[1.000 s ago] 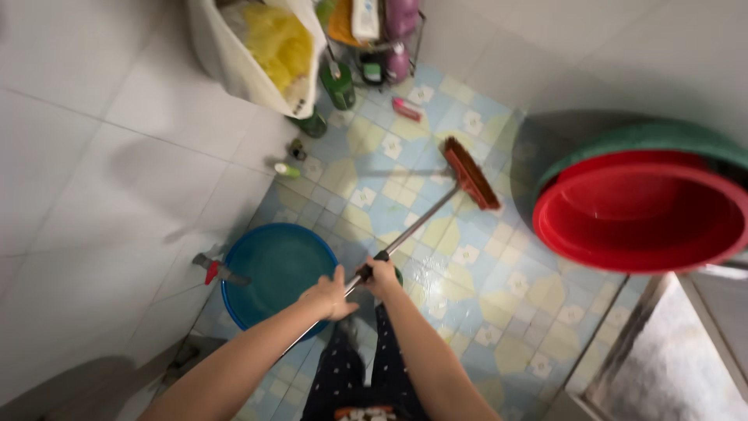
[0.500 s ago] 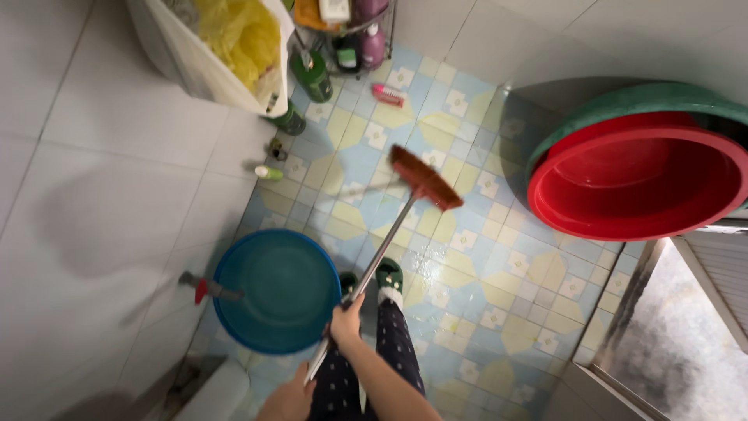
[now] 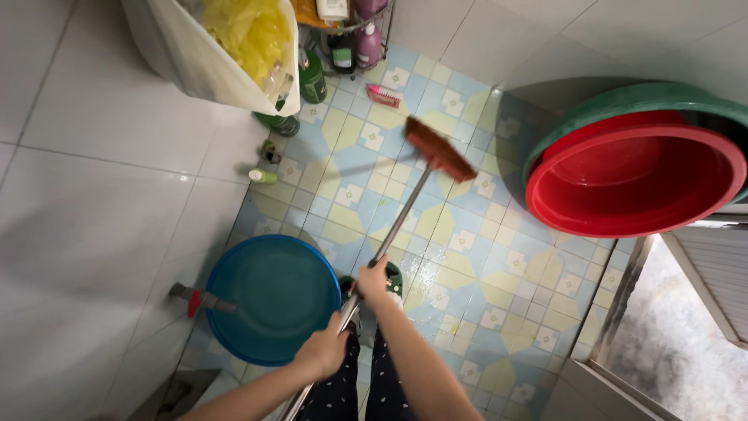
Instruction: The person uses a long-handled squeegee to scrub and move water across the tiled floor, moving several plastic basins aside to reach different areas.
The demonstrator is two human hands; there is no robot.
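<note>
Gripped the long-handled brush (image 3: 393,220) with both hands, right hand (image 3: 372,279) ahead and left hand (image 3: 322,352) behind, fingers wrapped shut round the metal shaft. Pushed the red bristle head further out across the wet patterned floor (image 3: 483,273) than half a second before, toward the bottle rack (image 3: 351,35); scrubbing stroke evidently mid-reach.

Soft, even indoor light fills the wide-angle view, with a wet sheen on the tiled floor (image 3: 436,269) beside the red basin (image 3: 635,183), whose dark shadow falls on the wall behind.
</note>
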